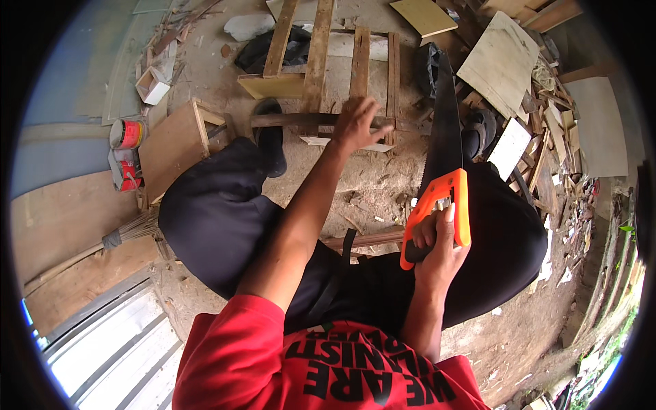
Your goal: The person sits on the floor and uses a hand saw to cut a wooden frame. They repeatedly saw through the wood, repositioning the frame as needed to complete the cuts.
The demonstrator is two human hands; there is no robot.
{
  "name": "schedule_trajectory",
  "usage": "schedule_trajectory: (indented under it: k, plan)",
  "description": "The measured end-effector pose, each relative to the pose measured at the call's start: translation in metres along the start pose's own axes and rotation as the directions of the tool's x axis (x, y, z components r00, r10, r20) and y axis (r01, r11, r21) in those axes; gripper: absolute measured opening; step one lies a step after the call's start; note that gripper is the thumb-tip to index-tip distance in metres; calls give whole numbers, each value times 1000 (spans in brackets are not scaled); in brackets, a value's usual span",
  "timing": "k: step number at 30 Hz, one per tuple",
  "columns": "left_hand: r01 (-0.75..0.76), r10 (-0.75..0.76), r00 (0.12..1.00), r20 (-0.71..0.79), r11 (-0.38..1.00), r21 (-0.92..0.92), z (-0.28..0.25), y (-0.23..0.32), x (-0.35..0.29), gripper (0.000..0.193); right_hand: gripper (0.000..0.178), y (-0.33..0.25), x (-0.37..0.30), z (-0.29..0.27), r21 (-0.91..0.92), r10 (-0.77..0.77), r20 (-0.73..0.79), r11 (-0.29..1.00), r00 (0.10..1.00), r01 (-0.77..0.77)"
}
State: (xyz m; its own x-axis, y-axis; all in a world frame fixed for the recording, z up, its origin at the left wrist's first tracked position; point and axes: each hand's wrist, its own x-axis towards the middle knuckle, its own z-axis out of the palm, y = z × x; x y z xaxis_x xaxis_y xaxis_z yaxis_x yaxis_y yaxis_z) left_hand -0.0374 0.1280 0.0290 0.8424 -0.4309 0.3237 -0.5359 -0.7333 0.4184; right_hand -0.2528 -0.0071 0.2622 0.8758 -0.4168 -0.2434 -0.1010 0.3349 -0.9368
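Note:
My right hand (441, 249) is wrapped round the orange and black handle of a handsaw (444, 130). The saw's long dark blade points away from me, its toothed edge toward the left, above the ground between my right leg and the slatted wooden frame (319, 61). Reaching forward, my left hand (359, 126) is open with its fingers spread, at the near crosspiece (294, 119) of that frame. I cannot tell whether its palm touches the wood. Several narrow slats run away from me beyond the crosspiece.
Dark-trousered knees flank the work, with a shoe (271, 137) by the frame's left end. Leftward stand a wooden box (174, 150) and two cans (126, 134). Wood scraps (553, 137) and a pale board (499, 65) lie at the right. A yellowish panel (424, 17) lies far off.

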Motion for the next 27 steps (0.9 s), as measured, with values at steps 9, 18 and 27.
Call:
schedule_trajectory:
  k: [9, 18, 27]
  plan:
    - [-20, 20, 1000, -18, 1000, -9, 22, 5, -5, 46, 29, 7, 7, -2, -337, 71, -7, 939, 997, -69]
    - [-10, 9, 1000, -7, 999, -37, 24, 7, 10, 37, 32, 45, -5, -37, -504, 79, -43, 859, 996, -90]
    - [-125, 125, 992, 10, 992, -5, 30, 20, 26, 36, 34, 58, 1, -43, -529, -7, 4, 849, 1000, 8]
